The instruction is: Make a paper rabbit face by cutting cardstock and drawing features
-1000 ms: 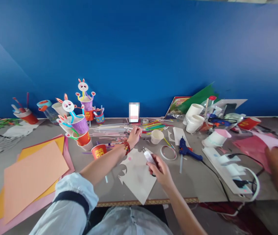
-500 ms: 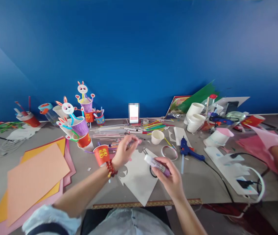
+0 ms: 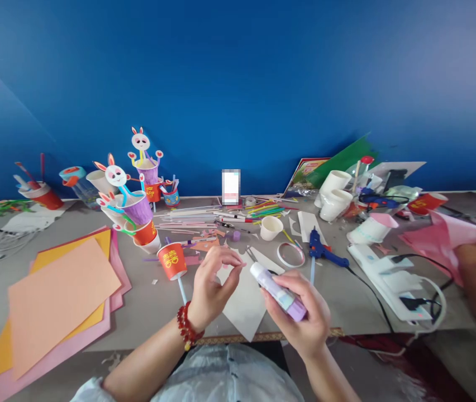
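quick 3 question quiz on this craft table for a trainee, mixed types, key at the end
1. True or false: the right hand holds a glue stick.
2. What sits just left of the left hand? A) red paper cup B) scissors C) phone
3. Fill in: the co-worker's hand at the right edge holds ___ paper.
Key: 1 true; 2 A; 3 pink.
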